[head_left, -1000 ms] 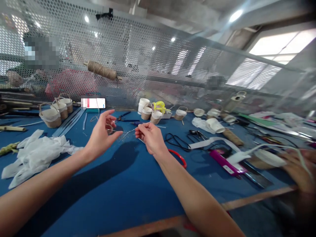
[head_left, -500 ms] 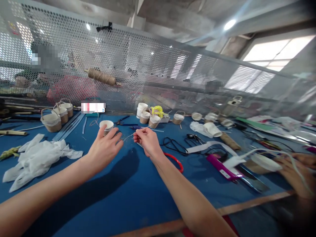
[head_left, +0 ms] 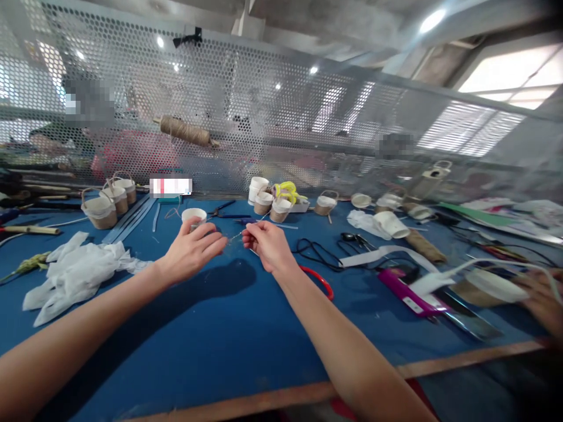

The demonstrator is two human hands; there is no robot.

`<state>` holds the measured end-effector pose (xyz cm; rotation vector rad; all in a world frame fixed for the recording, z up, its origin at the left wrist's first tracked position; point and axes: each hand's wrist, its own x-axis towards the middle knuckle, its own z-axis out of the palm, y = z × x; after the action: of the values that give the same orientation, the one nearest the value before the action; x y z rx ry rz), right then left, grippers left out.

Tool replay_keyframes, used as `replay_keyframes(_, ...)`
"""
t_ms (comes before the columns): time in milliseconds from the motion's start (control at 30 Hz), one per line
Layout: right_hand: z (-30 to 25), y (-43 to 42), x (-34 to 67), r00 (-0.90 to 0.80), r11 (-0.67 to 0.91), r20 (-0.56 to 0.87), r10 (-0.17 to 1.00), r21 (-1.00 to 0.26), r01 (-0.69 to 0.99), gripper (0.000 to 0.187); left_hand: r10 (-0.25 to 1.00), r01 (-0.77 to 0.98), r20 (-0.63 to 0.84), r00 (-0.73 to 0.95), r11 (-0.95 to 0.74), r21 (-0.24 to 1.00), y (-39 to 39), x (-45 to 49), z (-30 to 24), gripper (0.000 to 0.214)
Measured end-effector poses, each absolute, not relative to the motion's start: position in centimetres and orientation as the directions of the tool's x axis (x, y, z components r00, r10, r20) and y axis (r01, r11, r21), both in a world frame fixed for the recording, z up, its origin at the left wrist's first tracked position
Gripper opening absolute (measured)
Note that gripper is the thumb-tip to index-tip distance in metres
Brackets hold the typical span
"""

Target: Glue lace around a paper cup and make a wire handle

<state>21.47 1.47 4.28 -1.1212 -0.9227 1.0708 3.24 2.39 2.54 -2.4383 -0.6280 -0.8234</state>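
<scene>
My right hand (head_left: 269,245) pinches a thin twisted strand, wire or string (head_left: 236,236), above the blue table. One end points toward my left hand (head_left: 191,251), whose fingers are stretched out, palm down. Whether those fingertips touch the strand is hard to see. Just behind my left hand stands a white-lined cup (head_left: 194,214), its lower part hidden. Pliers with dark blue handles (head_left: 224,212) lie behind, between the hands. A red loop-shaped handle (head_left: 323,281) shows beside my right forearm.
Crumpled white cloth (head_left: 79,275) lies at left, near several small handled baskets (head_left: 102,214). More baskets (head_left: 280,211) stand along the perforated metal screen. To the right are a purple glue gun (head_left: 407,293), black cord (head_left: 314,255) and another person's hand (head_left: 543,299) at a larger cup (head_left: 488,287).
The view has shifted slightly, so the table's things sit a little farther right. My left hand's fingers have flattened and point more toward my right hand, which keeps its pinch.
</scene>
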Motion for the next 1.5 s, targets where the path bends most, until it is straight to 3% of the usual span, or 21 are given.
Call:
replay_keyframes(100,4.3,1.3,21.3,0.229,0.080,0.031,0.973,-0.975,-0.206,0.018,0.308,0.554,0.673,0.672,-0.812,-0.182,2.8,2.8,1.8,0.019)
replay_keyframes(200,4.1,1.0,21.0,0.214,0.068,0.018,0.977,-0.971,-0.230,0.020,0.323,0.596,0.729,0.604,-0.790,-0.143,2.5,2.8,1.3,0.021)
replay_keyframes(267,4.0,0.9,20.8,0.208,0.056,0.002,0.978,-0.966,-0.252,0.020,0.298,0.607,0.756,0.583,-0.778,-0.161,2.2,2.8,1.2,0.023)
replay_keyframes(467,3.7,0.6,20.4,0.176,-0.008,-0.067,0.982,-0.949,-0.315,0.023,0.128,0.607,0.775,0.618,-0.704,-0.368,2.2,2.4,1.8,0.020)
replay_keyframes(700,3.6,0.1,20.1,0.108,-0.028,-0.067,0.992,-0.943,-0.331,0.026,0.084,0.470,0.753,0.652,-0.825,-0.315,2.4,2.1,2.7,0.020)
replay_keyframes(767,3.5,0.1,20.0,0.108,-0.010,-0.048,0.993,-0.943,-0.334,0.025,0.183,0.433,0.772,0.609,-0.892,-0.131,2.5,2.4,2.6,0.019)
replay_keyframes(833,3.4,0.2,19.9,0.135,0.066,0.028,0.990,-0.955,-0.290,0.023,0.433,0.387,0.766,0.476,-0.885,0.260,2.5,2.9,2.5,0.013)
replay_keyframes(900,3.3,0.5,19.8,0.169,0.183,0.150,0.974,-0.963,-0.198,0.020,0.777,0.181,0.570,0.268,-0.622,0.762,2.5,3.5,2.3,0.005)
replay_keyframes(933,3.3,0.6,19.7,0.184,0.222,0.191,0.964,-0.960,-0.168,0.020,0.910,0.002,0.361,0.205,-0.369,0.929,2.5,3.8,2.3,0.002)
replay_keyframes(967,3.3,0.8,19.6,0.199,0.251,0.220,0.955,-0.956,-0.150,0.021,0.973,-0.181,0.127,0.195,-0.092,0.979,2.5,4.0,2.3,0.005)
replay_keyframes(1067,3.7,1.1,19.1,0.238,0.308,0.271,0.933,-0.942,-0.135,0.023,0.950,-0.335,-0.099,0.297,0.201,0.921,2.5,4.4,2.8,0.017)
replay_keyframes(1300,5.3,1.0,17.2,0.310,0.407,0.349,0.884,-0.902,-0.144,0.021,0.881,-0.469,-0.155,0.447,0.379,0.798,2.5,3.4,4.7,0.009)
replay_keyframes(1500,4.3,0.9,17.1,0.319,0.429,0.357,0.878,-0.882,-0.193,0.021,0.846,-0.486,-0.194,0.497,0.457,0.745,2.3,3.5,4.2,0.005)
